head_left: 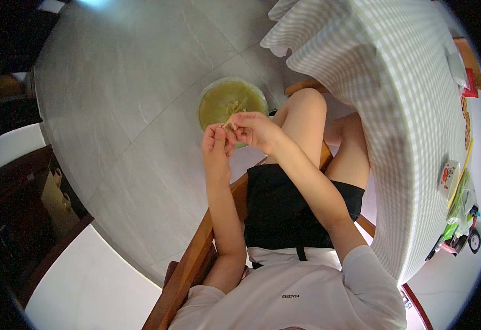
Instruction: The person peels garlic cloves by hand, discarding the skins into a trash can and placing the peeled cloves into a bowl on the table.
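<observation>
Both hands meet in front of me over a round yellow-green bin [213, 102] on the floor. A small tan piece [228, 126] is pinched between their fingertips, and its kind is too small to make out. My left hand [216, 142] is closed on its left side, thumb uppermost. From the right, my right hand [258, 131] grips the same piece with bent fingers. Inside the bin lie some pale, thin scraps [237, 105]. The hands cover part of the bin's near side.
A table with a checked cloth [386, 104] stands close on my right. On it are a white bowl [448, 177] with a red pattern and a green plastic bag [460, 203]. My wooden chair's arm [194, 256] runs along my left. Grey tiles [141, 99] cover the floor.
</observation>
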The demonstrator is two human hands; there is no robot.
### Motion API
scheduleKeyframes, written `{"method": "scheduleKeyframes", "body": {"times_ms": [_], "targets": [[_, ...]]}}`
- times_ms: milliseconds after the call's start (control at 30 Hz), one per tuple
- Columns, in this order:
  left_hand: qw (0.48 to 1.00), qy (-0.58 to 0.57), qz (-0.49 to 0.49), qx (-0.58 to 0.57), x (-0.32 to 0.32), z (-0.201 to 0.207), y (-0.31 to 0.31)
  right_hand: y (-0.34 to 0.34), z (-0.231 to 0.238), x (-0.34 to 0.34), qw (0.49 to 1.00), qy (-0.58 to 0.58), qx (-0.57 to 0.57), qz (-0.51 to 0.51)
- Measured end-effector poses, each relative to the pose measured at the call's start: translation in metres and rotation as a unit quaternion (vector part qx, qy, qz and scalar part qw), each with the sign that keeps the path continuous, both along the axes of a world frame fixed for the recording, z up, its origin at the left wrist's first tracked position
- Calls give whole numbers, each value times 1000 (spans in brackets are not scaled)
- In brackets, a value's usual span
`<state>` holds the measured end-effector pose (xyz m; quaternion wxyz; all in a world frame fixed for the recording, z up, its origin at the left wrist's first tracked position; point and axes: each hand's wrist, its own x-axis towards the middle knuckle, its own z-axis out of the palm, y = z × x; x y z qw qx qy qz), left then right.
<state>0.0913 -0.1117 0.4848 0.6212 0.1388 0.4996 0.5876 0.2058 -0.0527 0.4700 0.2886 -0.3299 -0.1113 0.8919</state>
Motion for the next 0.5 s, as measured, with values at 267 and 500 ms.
{"method": "scheduleKeyframes", "body": {"times_ms": [267,500], "targets": [[983,-180,18,34,-7,15,1,14,-17,-10,938,-268,218,28],[928,-368,17,59,-4,18,3,14,-55,-18,734,-468,490,47]]}}
